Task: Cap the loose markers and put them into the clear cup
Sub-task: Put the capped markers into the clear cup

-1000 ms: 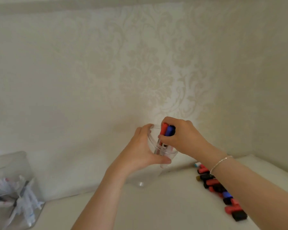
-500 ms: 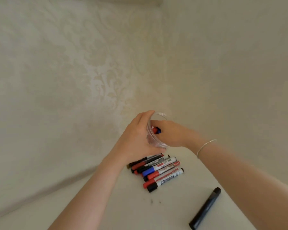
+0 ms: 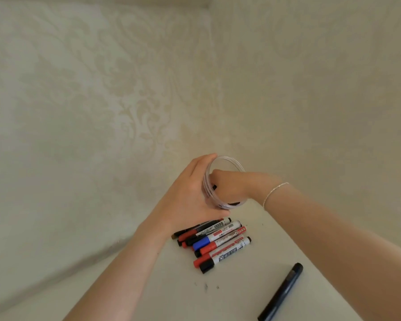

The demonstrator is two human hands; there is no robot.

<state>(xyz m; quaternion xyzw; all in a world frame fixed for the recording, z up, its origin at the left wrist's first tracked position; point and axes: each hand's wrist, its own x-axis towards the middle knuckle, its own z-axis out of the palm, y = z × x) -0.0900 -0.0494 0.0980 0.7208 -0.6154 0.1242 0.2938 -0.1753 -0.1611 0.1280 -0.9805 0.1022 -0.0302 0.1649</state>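
Note:
My left hand (image 3: 190,195) grips the clear cup (image 3: 230,158) from the left, above the table, with its mouth tipped toward the right. My right hand (image 3: 235,184) reaches into the cup's mouth; its fingers are hidden inside, and only small dark bits show through the wall. Just below the cup, several capped markers (image 3: 218,239) with red, blue and black caps lie bunched on the white table (image 3: 171,297). A single long black marker (image 3: 281,293) lies apart at the lower right.
Patterned cream walls meet in a corner right behind the cup. The table runs along the left wall toward me. A few dark specks (image 3: 206,286) mark the tabletop in front of the marker pile.
The view has swung right and down, bringing the marker pile and the lone black marker into sight. My right hand has gone deeper into the cup, and the red and blue caps no longer show.

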